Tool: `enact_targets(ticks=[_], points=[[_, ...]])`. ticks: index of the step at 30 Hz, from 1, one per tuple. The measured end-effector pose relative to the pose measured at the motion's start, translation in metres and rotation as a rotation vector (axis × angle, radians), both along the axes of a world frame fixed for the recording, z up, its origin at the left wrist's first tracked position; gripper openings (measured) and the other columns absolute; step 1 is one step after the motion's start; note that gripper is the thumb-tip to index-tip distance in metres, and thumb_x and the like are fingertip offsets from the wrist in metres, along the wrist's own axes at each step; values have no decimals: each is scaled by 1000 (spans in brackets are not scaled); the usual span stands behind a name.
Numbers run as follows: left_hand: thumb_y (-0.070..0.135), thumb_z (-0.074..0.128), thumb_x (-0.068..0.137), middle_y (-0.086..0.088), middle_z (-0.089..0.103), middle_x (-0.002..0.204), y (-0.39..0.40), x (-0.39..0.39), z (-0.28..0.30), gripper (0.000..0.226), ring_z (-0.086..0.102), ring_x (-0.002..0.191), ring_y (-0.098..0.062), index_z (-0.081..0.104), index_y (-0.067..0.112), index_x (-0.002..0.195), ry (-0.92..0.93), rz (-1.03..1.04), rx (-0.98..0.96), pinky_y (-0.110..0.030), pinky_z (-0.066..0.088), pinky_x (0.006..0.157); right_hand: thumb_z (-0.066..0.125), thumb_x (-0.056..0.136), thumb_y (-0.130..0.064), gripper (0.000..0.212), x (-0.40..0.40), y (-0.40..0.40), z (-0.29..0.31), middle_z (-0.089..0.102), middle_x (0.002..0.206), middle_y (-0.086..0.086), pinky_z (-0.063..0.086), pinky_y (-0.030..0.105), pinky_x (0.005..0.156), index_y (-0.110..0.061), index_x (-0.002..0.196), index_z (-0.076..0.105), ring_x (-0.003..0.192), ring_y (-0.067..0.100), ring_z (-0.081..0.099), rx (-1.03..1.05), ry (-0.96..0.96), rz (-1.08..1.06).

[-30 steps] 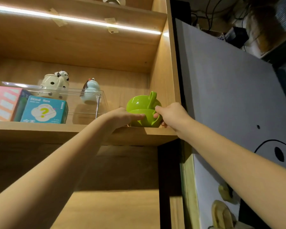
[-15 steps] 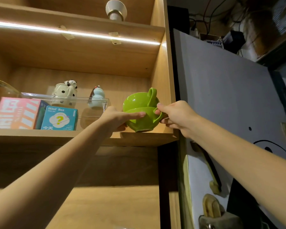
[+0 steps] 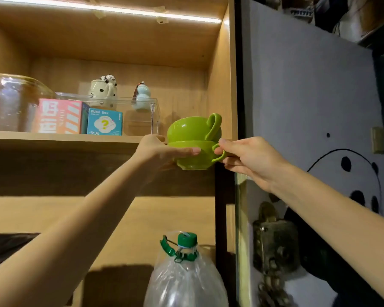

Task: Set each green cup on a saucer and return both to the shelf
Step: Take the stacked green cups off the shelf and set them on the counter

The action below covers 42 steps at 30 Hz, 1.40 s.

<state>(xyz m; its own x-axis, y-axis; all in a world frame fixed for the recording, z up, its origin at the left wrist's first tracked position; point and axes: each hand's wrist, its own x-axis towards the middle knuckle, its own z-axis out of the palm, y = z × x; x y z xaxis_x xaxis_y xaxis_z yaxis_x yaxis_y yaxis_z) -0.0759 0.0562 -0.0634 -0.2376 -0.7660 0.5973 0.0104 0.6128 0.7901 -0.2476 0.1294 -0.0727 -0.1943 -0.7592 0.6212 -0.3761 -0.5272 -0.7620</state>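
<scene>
Two green cups are stacked mouth to mouth in the head view. The lower green cup [image 3: 194, 156] is upright and the upper green cup [image 3: 192, 128] lies upside down on it, handle up. My left hand [image 3: 160, 151] grips the lower cup's left side. My right hand [image 3: 251, 157] pinches the lower cup's handle. The pair hangs in the air just in front of the shelf board [image 3: 64, 137], below its top surface, near the cabinet's right wall. No saucer is in view.
On the shelf stand a clear acrylic box [image 3: 140, 111] with a spotted teapot [image 3: 103, 90] and a pale blue figurine [image 3: 142, 97], two printed boxes [image 3: 75, 118] and a glass jar [image 3: 11, 103]. A plastic bottle with a green cap [image 3: 184, 273] stands below. A grey panel [image 3: 308, 96] is at right.
Both hands have lifted the stacked cups off the shelf and drawn them out and down, past the shelf's front edge. The view has tilted down, showing the bottle.
</scene>
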Motion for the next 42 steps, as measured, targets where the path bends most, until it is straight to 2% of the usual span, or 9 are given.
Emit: enact_targets(ticks=[4, 7, 10, 13, 20, 25, 27, 31, 42], points=[[33, 84, 28, -11, 70, 97, 11, 6, -45, 66, 67, 90, -22, 61, 11, 86, -48, 13, 48, -35, 57, 82, 58, 87, -25, 22, 4, 12, -52, 64, 114, 24, 44, 44, 103, -16, 72, 72, 98, 27, 58, 56, -25, 31], [14, 85, 51, -9, 69, 93, 15, 7, -84, 41, 65, 88, -21, 61, 13, 84, -67, 19, 79, -30, 57, 78, 59, 86, -27, 23, 6, 14, -95, 66, 111, 22, 43, 43, 103, -21, 68, 73, 110, 29, 57, 87, -11, 30], [7, 83, 54, -5, 69, 91, 17, 9, -131, 51, 65, 82, -15, 63, 5, 101, -65, -21, 97, -12, 54, 60, 59, 86, -22, 18, 7, 20, -135, 71, 91, -5, 44, 27, 92, -20, 75, 73, 99, 1, 62, 131, -33, 85], [6, 85, 52, -3, 69, 96, 21, 11, -180, 62, 66, 86, -13, 60, 6, 109, -78, -21, 99, -9, 52, 62, 60, 85, -18, 14, 6, 27, -178, 67, 74, -20, 41, 19, 87, -20, 79, 73, 77, -21, 59, 200, -53, 123], [24, 91, 36, 2, 67, 104, 32, 18, -278, 79, 63, 98, -11, 56, 23, 107, -216, 88, 125, -24, 52, 84, 63, 82, -7, 15, 7, 46, -281, 62, 109, 0, 31, 27, 109, -1, 93, 72, 111, -4, 48, 356, -111, 163], [34, 87, 22, -6, 68, 109, 44, 22, -354, 97, 65, 97, -14, 53, 20, 111, -221, 101, 277, -32, 56, 83, 61, 81, 2, 17, 13, 59, -345, 61, 109, -2, 42, 4, 89, 3, 97, 68, 89, -20, 57, 400, -92, 157], [40, 84, 20, -5, 69, 109, 50, 22, -383, 101, 64, 97, -13, 54, 18, 114, -286, 130, 303, -33, 53, 89, 62, 80, 2, 18, 11, 63, -373, 58, 114, -3, 42, -2, 84, 6, 97, 68, 98, -18, 54, 450, -80, 150], [46, 83, 21, -1, 67, 111, 62, 23, -429, 101, 62, 103, -14, 54, 19, 115, -404, 164, 343, -36, 51, 92, 63, 80, 2, 23, 9, 70, -425, 56, 124, 6, 40, -2, 85, 7, 102, 65, 116, 3, 47, 552, -92, 149], [29, 91, 30, -3, 65, 114, 75, 20, -524, 99, 61, 105, -18, 51, 13, 120, -552, 156, 518, -25, 47, 85, 63, 80, 2, 25, 9, 80, -531, 44, 140, 19, 35, -6, 81, 15, 101, 64, 121, 8, 42, 754, -89, 83]])
